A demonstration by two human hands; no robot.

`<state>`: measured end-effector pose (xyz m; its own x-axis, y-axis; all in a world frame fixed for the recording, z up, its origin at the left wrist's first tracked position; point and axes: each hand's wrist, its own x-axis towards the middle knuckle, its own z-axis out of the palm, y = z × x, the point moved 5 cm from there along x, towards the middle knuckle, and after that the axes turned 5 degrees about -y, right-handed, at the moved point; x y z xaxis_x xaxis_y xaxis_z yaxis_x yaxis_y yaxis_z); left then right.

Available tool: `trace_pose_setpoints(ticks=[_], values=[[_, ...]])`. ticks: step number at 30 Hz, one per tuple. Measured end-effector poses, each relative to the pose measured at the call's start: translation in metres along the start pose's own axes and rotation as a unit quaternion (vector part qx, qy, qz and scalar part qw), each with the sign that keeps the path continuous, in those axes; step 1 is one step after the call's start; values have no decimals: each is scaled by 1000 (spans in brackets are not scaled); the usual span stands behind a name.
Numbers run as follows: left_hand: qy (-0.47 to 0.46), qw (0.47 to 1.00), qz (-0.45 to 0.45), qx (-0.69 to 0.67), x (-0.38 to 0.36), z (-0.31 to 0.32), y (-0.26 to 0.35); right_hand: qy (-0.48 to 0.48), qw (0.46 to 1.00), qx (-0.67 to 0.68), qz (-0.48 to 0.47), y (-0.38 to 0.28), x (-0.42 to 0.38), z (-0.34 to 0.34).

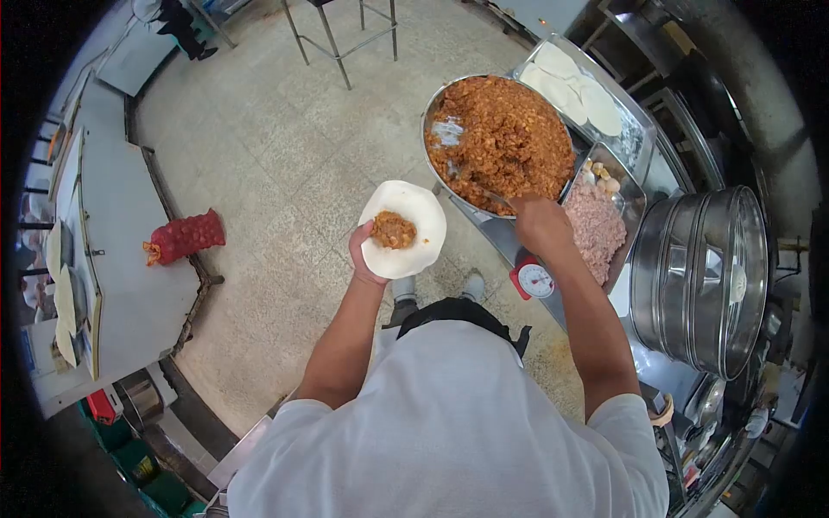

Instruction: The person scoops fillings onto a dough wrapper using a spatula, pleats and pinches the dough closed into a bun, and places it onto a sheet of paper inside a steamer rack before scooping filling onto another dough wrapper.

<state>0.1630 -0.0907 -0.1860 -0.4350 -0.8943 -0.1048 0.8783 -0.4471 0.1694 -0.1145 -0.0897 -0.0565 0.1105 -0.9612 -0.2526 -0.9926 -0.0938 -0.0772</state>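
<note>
My left hand (364,255) holds a round dough wrapper (429,226) out over the floor, thumb on its edge. A lump of reddish-brown filling (393,230) lies near the wrapper's middle, with a small crumb beside it. My right hand (542,224) is closed around a thin metal utensil (494,198), at the near edge of a large round pan (426,142). Brown chunky filling (509,112) is heaped in this pan, and the utensil's far end is down in it. Its exact shape is hidden.
Beside the pan, a metal tray (639,194) holds pinkish minced meat. Dough rounds (570,82) lie in another tray behind. A red scale (533,278) sits near my right forearm, and stacked steamers (691,276) stand right. A red mesh sack (186,237) lies left.
</note>
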Motion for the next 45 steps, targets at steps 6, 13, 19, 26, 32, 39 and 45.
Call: trace_pose_setpoints(ticks=[6, 13, 19, 26, 32, 39, 45], values=[[-5, 997, -60, -43, 14, -5, -14, -4, 998, 55, -1, 4, 5, 10], [63, 995, -81, -6, 32, -15, -26, 62, 971, 231, 28, 29, 5, 41], [84, 993, -82, 21, 45, -14, -25, 113, 949, 292, 27, 29, -5, 19], [28, 998, -52, -12, 34, 23, -28, 150, 953, 261, -31, -19, -42, 4], [50, 997, 39, 46, 35, 35, -25, 154, 933, 324, -40, -59, -50, 26], [-9, 997, 70, -15, 38, 74, 1, 164, 927, 332, -57, -50, -60, -32], [-46, 998, -21, 33, 33, 104, -6, 225, 905, 356, -53, -49, -75, -42]])
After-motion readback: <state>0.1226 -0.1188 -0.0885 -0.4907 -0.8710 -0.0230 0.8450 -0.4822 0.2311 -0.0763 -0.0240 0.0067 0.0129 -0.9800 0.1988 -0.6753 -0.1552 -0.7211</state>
